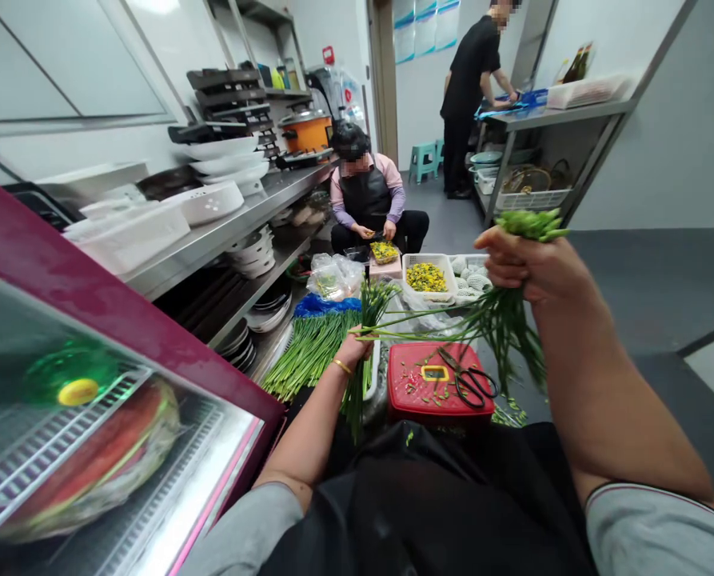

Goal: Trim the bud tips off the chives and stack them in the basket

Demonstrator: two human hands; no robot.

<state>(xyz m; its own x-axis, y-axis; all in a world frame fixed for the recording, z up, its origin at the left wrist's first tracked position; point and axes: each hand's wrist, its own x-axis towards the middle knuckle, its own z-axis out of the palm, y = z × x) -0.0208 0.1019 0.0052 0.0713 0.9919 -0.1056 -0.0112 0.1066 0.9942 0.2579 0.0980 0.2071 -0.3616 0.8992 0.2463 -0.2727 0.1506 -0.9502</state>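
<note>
My left hand is closed round an upright bunch of green stalks, whose lower ends hang beneath it. Raised at the right, my right hand grips a second bunch of green stalks; its tops stick out above the fist and the rest droops below. A few long stalks stretch between the two bunches. Many more stalks lie in a pile left of my left hand, by a blue plastic bag. Between my arms, black-handled scissors rest on a red box lid with green scraps.
A person crouches ahead, holding something over a tray of yellow flowers. A white basket holds more yellow pieces. Metal shelves and an open fridge door stand left. Another person works at a metal table.
</note>
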